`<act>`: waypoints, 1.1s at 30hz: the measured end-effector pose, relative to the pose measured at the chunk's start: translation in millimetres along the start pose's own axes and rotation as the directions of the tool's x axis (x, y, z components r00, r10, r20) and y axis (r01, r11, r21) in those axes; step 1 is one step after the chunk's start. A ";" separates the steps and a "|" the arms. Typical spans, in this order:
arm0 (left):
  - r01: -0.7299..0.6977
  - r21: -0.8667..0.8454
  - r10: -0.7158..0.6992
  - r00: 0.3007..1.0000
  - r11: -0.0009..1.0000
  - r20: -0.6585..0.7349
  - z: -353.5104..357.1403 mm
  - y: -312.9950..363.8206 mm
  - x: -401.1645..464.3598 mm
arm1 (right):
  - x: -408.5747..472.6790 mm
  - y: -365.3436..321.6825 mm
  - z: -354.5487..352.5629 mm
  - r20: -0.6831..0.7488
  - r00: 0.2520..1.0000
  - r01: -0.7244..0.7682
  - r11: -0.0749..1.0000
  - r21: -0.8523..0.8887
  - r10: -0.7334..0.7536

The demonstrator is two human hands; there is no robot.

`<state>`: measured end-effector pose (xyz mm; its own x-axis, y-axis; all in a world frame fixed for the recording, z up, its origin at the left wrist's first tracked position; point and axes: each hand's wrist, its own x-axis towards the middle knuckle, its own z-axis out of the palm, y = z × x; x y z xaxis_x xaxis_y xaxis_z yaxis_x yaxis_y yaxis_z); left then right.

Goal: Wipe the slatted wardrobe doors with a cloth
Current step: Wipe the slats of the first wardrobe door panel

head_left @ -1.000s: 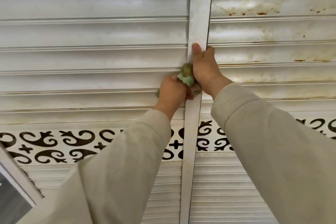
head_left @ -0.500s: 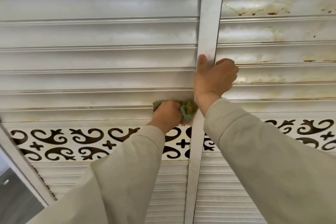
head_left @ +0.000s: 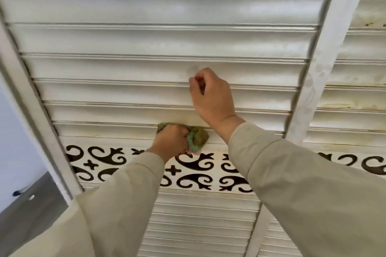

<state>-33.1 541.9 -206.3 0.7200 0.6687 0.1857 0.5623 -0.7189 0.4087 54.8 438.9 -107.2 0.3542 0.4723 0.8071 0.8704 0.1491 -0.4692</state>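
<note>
The white slatted wardrobe door (head_left: 125,69) fills the view, seen from below. My left hand (head_left: 170,140) grips a crumpled green cloth (head_left: 197,139) and presses it on the lowest wide slat, just above the fretwork band (head_left: 104,162). My right hand (head_left: 213,98) is higher, over the slats two rows up. Its fingers are curled and hold nothing that I can see. Both arms wear beige sleeves.
A white vertical stile (head_left: 325,58) divides this door from the right door (head_left: 355,94), whose slats carry yellow-brown stains. The door's left frame (head_left: 31,100) runs diagonally, with pale wall and a grey panel (head_left: 31,204) beyond it. Narrower slats lie below the fretwork.
My right hand has let go of the stile and moved left onto the slats. My left hand has slid the cloth left along the lowest slat. The view has shifted left.
</note>
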 end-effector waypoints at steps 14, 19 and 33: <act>0.089 -0.053 -0.091 0.995 0.995 -0.038 -98.6 -215.6 -16.1 | 45.0 -92.6 153.7 0.122 0.992 0.047 0.990 -0.133 -0.031; 0.158 -0.060 -0.162 0.985 0.986 -0.061 -125.1 -273.2 -23.9 | 65.5 -103.4 148.6 0.205 0.963 -0.176 0.984 -0.020 0.176; 0.004 -0.081 -0.019 0.982 0.997 -0.188 -154.3 -214.1 -21.4 | 73.6 -102.1 140.7 0.342 0.903 -0.319 0.939 0.129 0.260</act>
<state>-231.7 710.9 -159.9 0.6198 0.7059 0.3428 0.5302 -0.6987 0.4803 -56.1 580.7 -50.3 0.4292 0.7620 0.4849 0.6604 0.1014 -0.7440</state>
